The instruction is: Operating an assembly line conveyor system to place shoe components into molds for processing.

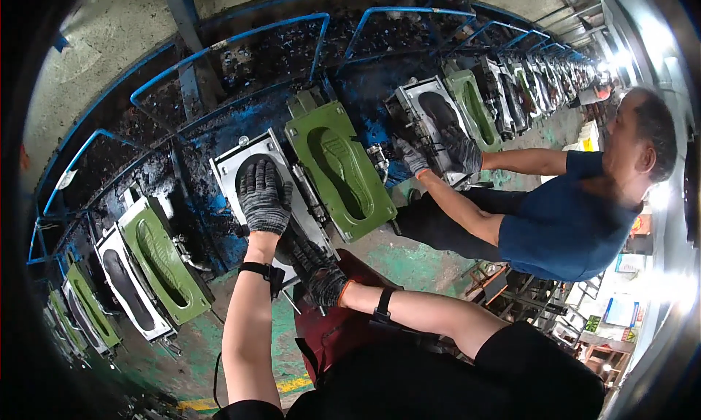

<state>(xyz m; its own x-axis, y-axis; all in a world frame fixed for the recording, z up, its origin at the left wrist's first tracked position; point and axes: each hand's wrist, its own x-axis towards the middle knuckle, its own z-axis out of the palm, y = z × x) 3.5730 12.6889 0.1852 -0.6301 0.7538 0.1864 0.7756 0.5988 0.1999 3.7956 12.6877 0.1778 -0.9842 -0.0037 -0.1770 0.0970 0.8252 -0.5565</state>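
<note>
A silver mold half (232, 173) with a dark sole-shaped part (250, 159) in it lies in front of me. My left hand (264, 197), in a grey striped knit glove, rests flat on the dark part with its fingers stretched out. My right hand (321, 274), in a darker glove, lies at the near end of the same part, its fingers extended along it. Both hands cover much of the part. Hinged beside it on the right is a green mold half (355, 173) with an empty sole-shaped cavity.
A co-worker in a dark blue shirt (562, 226) has both gloved hands at another silver mold (409, 97) to the right. More green and silver molds (162, 256) line the blue conveyor. Blue rails (234, 39) run behind. A worn green floor (427, 256) shows below.
</note>
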